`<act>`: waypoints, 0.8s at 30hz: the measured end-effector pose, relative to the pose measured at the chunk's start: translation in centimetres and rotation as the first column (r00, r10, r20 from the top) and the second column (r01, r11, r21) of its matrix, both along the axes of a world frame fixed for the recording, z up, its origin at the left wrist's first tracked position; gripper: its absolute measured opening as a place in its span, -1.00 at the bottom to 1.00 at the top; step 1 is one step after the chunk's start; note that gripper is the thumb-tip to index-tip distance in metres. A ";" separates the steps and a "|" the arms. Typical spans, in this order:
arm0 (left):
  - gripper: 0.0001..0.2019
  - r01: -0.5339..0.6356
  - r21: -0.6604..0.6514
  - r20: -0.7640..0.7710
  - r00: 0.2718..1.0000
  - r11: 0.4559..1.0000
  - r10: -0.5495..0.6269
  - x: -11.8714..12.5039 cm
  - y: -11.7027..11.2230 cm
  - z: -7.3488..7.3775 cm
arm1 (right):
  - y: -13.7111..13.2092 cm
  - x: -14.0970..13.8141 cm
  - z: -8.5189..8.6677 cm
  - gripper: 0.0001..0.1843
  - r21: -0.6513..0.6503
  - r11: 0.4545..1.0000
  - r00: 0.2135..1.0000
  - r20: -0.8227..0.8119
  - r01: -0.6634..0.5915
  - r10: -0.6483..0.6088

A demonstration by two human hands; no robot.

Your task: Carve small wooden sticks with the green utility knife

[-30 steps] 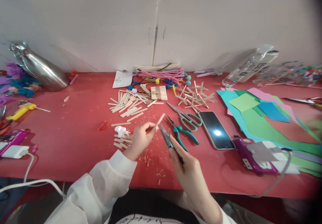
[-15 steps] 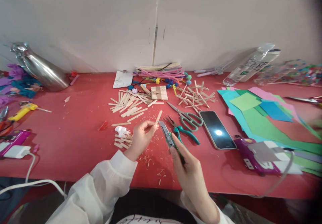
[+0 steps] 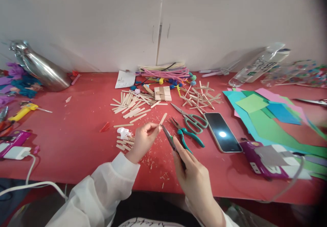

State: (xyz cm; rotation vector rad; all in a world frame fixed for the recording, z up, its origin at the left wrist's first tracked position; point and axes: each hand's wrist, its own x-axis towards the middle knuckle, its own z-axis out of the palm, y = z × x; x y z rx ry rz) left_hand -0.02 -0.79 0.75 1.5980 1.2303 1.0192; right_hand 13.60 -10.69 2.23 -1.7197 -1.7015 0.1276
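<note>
My left hand (image 3: 143,140) pinches a short wooden craft stick (image 3: 162,118) that points up and to the right. My right hand (image 3: 192,177) grips a green-handled utility knife (image 3: 170,139) whose blade meets the stick near my left fingertips. Wood shavings (image 3: 153,159) lie scattered on the red table (image 3: 76,131) under both hands. Cut stick pieces (image 3: 124,143) and a crumpled white scrap (image 3: 123,132) lie just left of my left hand.
Behind the hands lie a pile of craft sticks (image 3: 131,106), green scissors (image 3: 191,119), teal pliers (image 3: 187,135), a phone (image 3: 222,131) and pink pipe cleaners (image 3: 165,74). Coloured paper (image 3: 265,118) covers the right. A steel flask (image 3: 42,70), yellow glue gun (image 3: 21,113) and white charger (image 3: 15,153) sit at the left.
Both hands stay in the same place; the stick and the knife blade have shifted only slightly against each other. The view has drifted a little.
</note>
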 end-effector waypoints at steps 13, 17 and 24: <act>-0.81 -0.082 0.152 -0.046 0.995 0.985 0.090 0.2 -0.2 -0.5 | -0.6 -1.3 -0.4 -0.50 -0.256 0.961 0.748 -0.657 -0.103 -0.095; -0.81 -0.070 0.087 0.052 0.997 0.994 0.066 0.5 0.0 -0.6 | -0.4 -1.0 -0.1 -0.51 -0.208 0.977 0.833 -0.549 -0.055 -0.069; -0.80 -0.065 -0.010 0.091 0.994 0.998 0.066 0.5 0.2 -0.6 | -0.2 0.1 0.0 -0.58 -0.067 0.997 0.966 -0.260 -0.038 0.019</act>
